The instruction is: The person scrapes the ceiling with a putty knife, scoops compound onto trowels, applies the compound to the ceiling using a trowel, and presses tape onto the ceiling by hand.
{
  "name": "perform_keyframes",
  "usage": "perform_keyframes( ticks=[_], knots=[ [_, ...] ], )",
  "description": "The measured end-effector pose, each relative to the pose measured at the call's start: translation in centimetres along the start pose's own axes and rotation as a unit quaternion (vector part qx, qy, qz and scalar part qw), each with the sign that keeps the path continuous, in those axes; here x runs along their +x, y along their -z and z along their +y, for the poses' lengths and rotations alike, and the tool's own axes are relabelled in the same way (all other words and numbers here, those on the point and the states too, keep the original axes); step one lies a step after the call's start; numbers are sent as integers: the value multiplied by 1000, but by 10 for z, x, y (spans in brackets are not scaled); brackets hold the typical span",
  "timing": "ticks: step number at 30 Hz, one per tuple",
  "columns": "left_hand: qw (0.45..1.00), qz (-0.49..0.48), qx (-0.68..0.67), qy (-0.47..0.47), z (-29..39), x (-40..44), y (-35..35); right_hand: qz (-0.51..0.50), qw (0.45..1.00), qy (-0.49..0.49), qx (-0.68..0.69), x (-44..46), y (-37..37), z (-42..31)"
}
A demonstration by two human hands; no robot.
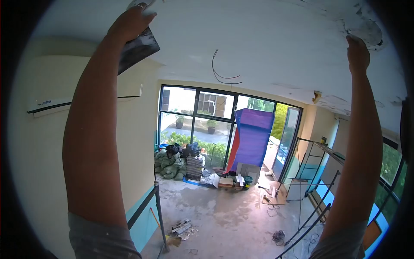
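Observation:
Both my arms reach up to the white ceiling (258, 43). At the upper left, my left hand (131, 22) is closed, its thumb out to the side, on a dark flat rectangular plate (142, 46) smeared with white. Its grip on the plate is partly hidden. A pale object (140, 3) shows above the fingers, cut off by the top edge. My right hand (359, 52) is raised at the upper right, fingers closed, against a rough whitish round patch (366, 32) on the ceiling. Whatever it holds is too small to make out.
Loose wires (222, 77) hang from the ceiling. An air conditioner (51, 84) is on the left wall. Metal scaffold frames (310, 159) stand right, a rail (157, 211) lower left. Far below are sacks (170, 166), a purple-blue sheet (254, 136), cables (278, 236) and debris (184, 228).

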State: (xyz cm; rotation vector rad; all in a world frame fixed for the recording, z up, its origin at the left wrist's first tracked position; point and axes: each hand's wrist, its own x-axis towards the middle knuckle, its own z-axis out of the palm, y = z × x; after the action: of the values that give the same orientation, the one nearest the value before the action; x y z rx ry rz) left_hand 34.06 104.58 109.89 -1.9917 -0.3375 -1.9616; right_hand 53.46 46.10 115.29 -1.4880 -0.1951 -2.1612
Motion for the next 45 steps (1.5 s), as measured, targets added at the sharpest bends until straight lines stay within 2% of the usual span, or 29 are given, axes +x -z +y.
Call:
perform_keyframes(
  ticks=[2, 8, 10, 12, 13, 15, 17, 20, 23, 25, 26, 28, 29, 30, 31, 33, 34, 35, 36, 37, 38, 39, 40, 42, 44, 45],
  knots=[
    [1000, 12, 8, -12, 3, -1, -1, -8, 1000, -1, 26, -3, -5, 9],
    [999, -34, 2, 11, 13, -1, 0, -19, 1000, 8, 10, 3, -11, 27],
    [1000, -21, 12, 3, 6, 1, -6, 16, 994, 94, -55, 14, -24, 45],
    [999, -35, 22, 8, 11, -1, -3, 21, 990, 114, -80, 16, -28, 50],
    [998, -57, 27, 17, 15, -3, -1, 7, 993, 93, -72, 16, -29, 54],
    [996, -81, 32, 14, 21, -10, -5, -42, 998, 24, 40, 8, -32, 61],
    [996, -89, 29, -10, 29, -23, -15, -111, 961, -77, 242, -8, -38, 72],
    [982, -191, -5, 2, 55, -71, -31, -99, 978, 2, 182, -56, -40, 94],
    [974, -211, -73, -44, 66, -152, -79, -197, 975, -26, 102, -128, -30, 115],
    [929, -353, -113, -9, 79, -219, -106, -261, 957, -13, 128, -186, -32, 161],
    [915, -377, -142, -8, 90, -262, -116, -283, 955, -15, 90, -223, -26, 177],
    [823, -526, -210, 47, 119, -339, -116, -351, 932, -57, 67, -307, -23, 228],
    [783, -579, -221, 53, 129, -386, -125, -387, 920, -35, 54, -351, -10, 237],
    [728, -628, -256, 101, 139, -444, -134, -417, 878, -202, 118, -406, 2, 252],
    [684, -674, -237, 145, 163, -478, -121, -445, 887, -119, 24, -474, 3, 304],
    [701, -581, -376, -172, 158, -616, -138, -468, 770, -428, 63, -614, 68, 314],
    [628, -627, -442, -135, 173, -637, -113, -440, 699, -561, 55, -681, 101, 316],
    [528, -706, -470, 38, 194, -665, -98, -451, 400, -717, 350, -765, 164, 360],
    [401, -718, -494, 282, 214, -693, -82, -468, 366, -785, 172, -886, 210, 368],
    [317, -669, -470, 482, 234, -722, -67, -540, 301, -766, 178, -812, 257, 234],
    [253, -682, -437, 529, 249, -724, -55, -558, 170, -779, 231, -853, 288, 203],
    [219, -682, -390, 578, 270, -732, -46, -581, 168, -783, 145, -807, 295, 116],
    [190, -690, -383, 584, 284, -734, -38, -596, 97, -768, 211, -806, 306, 86],
    [128, -700, -366, 600, 303, -733, -18, -553, 109, -789, 245, -794, 311, 35],
    [157, -720, -358, 573, 319, -725, -5, -509, 129, -805, 275, -793, 302, 8],
    [174, -727, -354, 562, 322, -723, 1, -517, 116, -805, 266, -788, 295, 3]
  ],
)
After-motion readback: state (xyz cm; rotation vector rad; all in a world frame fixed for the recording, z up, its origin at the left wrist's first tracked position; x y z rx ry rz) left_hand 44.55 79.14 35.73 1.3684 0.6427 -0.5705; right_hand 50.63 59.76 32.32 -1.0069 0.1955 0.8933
